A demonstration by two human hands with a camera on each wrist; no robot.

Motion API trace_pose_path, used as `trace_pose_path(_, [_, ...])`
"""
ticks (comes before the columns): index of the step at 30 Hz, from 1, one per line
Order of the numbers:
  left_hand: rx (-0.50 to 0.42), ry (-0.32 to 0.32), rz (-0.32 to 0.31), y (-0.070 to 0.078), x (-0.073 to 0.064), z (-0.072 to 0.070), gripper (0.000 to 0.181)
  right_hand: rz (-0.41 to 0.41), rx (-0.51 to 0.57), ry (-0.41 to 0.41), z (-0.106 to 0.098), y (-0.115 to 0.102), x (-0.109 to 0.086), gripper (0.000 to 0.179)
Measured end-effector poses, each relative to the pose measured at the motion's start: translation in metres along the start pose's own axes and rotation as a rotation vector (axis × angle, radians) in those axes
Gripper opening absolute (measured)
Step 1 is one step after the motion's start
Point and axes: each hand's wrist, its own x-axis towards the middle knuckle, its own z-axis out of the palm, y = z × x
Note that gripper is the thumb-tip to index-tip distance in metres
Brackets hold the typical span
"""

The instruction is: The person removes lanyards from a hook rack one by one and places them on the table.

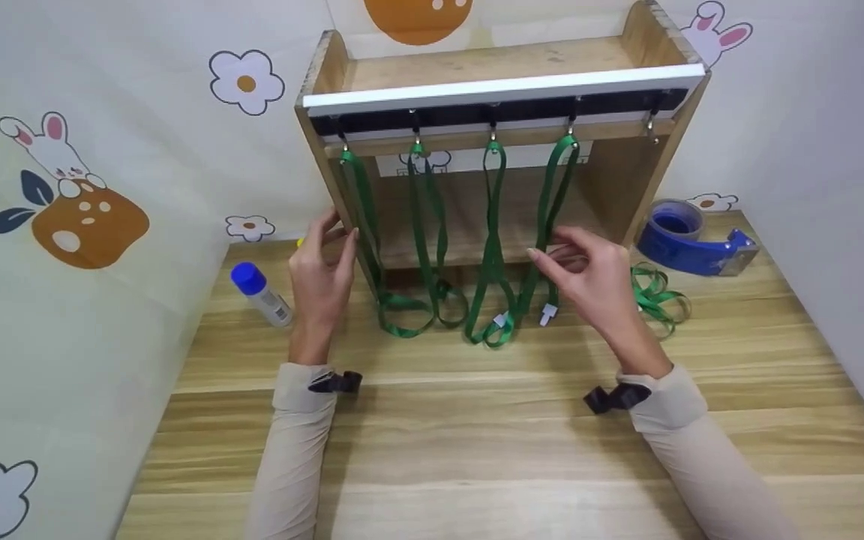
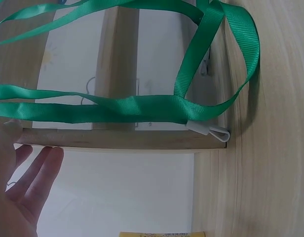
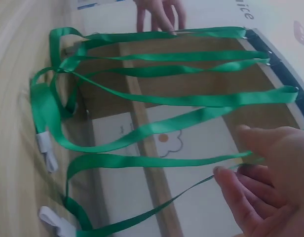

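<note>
Our sleeves [image 1: 293, 457] lie nearest, over the desk [image 1: 469, 450]. Four lanyards [image 1: 492, 259] hang from hooks [image 1: 493, 133] on the rack [image 1: 503, 81]; the rightmost hook [image 1: 651, 127] is bare and a loose lanyard [image 1: 651, 298] lies near the tape [image 1: 679, 251], so one seems left. Our right hand's [image 1: 593, 270] grip curls lightly round the fourth lanyard [image 3: 132, 161]; our left hand [image 1: 319, 262], thumb and fingers apart, straddles the rack's side.

Left hand [image 2: 19, 200], fingers extended, beside wooden panel [image 2: 122, 140]; green ribbon lanyard [image 2: 68, 113] alongside, white clip [image 2: 197, 127] near its loop.
</note>
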Motion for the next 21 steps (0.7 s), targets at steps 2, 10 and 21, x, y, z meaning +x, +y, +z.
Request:
trace_pose_path(2, [-0.005,-0.001,-0.005,0.001,0.0,0.0,0.04,0.011,0.0,0.009,0.001,0.002,0.0,0.04])
trace_pose_path(10, [-0.019,0.008,0.008,-0.002,0.0,0.001,0.041,0.042,0.015,0.035,0.001,0.007,-0.001,0.028])
trace_pose_path(21, [-0.013,0.022,0.018,-0.002,0.0,0.002,0.04,-0.112,0.139,0.267,-0.015,0.003,0.005,0.009])
